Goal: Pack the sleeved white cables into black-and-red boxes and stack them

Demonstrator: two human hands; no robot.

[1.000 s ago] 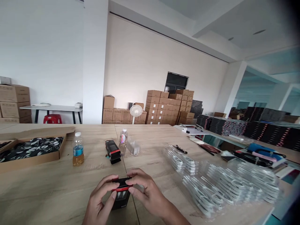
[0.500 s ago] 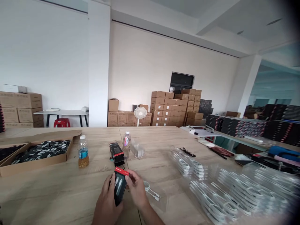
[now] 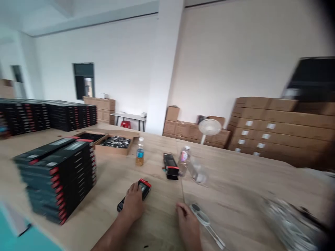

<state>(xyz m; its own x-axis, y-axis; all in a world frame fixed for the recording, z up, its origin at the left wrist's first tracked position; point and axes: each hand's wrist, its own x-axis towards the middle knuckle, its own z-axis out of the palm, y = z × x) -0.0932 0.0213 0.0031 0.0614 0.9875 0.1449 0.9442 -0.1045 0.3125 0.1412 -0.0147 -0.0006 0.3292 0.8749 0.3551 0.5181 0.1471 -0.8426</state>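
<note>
My left hand [image 3: 134,202] is closed over a black cable box with a red end [image 3: 146,185], low over or on the table; the hand hides its middle. To the right, my right hand [image 3: 187,223] is curled with the fingertips drawn together, and nothing shows in it. Close beside that hand, a coiled white cable [image 3: 203,217] lies on the table. Farther back, another black box with a red edge [image 3: 171,166] lies with its end facing me. At the left stand stacks of black and red boxes [image 3: 65,170].
A bottle with amber liquid [image 3: 140,155] and a clear bottle [image 3: 184,161] stand mid-table. Clear plastic packaging [image 3: 198,172] is beside the second bottle. An open carton of dark items [image 3: 112,148] sits back left. Blurred bagged cables [image 3: 290,223] lie at right.
My view has swung left, bringing the box stacks into sight. My right hand has let go of the cable box; my left hand has carried it leftward, toward the stacks.
</note>
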